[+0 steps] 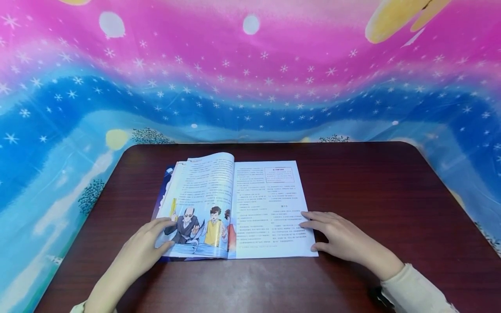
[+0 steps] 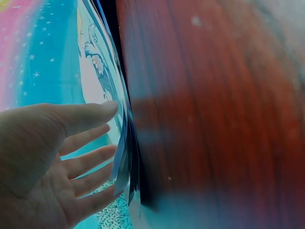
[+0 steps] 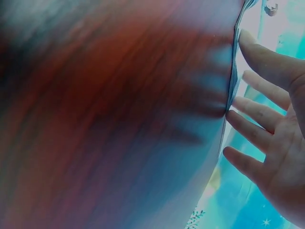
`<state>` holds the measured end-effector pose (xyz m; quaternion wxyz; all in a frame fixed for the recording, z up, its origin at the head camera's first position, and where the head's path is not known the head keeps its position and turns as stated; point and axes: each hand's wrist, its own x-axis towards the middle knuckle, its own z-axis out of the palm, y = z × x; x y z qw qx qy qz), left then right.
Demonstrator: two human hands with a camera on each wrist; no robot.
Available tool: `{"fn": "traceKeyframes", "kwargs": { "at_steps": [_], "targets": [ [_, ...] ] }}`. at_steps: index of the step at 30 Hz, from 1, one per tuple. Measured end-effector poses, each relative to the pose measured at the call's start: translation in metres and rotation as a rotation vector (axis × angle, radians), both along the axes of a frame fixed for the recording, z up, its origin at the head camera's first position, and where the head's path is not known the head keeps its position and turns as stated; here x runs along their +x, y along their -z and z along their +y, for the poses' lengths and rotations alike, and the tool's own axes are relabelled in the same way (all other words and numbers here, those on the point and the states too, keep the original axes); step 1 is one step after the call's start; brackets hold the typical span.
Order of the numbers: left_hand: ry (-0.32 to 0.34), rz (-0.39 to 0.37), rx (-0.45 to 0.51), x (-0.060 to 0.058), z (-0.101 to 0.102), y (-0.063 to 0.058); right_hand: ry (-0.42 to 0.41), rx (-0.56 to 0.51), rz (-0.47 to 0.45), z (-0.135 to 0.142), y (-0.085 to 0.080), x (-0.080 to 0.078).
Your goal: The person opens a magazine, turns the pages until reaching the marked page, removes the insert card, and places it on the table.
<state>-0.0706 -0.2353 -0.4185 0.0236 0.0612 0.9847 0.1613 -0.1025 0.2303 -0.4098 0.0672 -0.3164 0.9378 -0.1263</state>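
A magazine (image 1: 266, 217) lies spread on the table, its left pages bowed up toward the spine. Printed columns fill both sides, and the left page carries a drawing (image 1: 195, 228) of a bald figure in sunglasses beside one in a yellow vest. My left hand (image 1: 142, 243) rests at the lower left edge, thumb and fingertips over the page margin. In the left wrist view, the fingers of that hand (image 2: 52, 152) spread loosely along the page edges. At the lower right edge my right hand (image 1: 340, 237) touches the margin with relaxed, spread fingers; the right wrist view shows its fingertips (image 3: 232, 114) along the edge.
The dark reddish-brown wooden table (image 1: 364, 182) has rounded far corners. Behind it hangs a pink and blue cloth (image 1: 250, 87) with snowflakes, which also runs down both sides. A dark object (image 1: 379, 298) shows under the right sleeve (image 1: 416, 289).
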Motion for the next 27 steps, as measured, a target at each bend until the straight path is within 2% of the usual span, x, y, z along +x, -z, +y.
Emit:
{"fn": "traceKeyframes", "kwargs": {
  "at_steps": [11, 27],
  "targets": [
    [0.020, -0.056, -0.007, 0.000, -0.003, 0.000, -0.004, -0.016, 0.016, -0.001, 0.001, -0.001],
    [0.073, -0.084, 0.049, -0.001, -0.013, 0.000, 0.010, -0.065, 0.042, -0.003, -0.007, -0.009]
  ]
}}
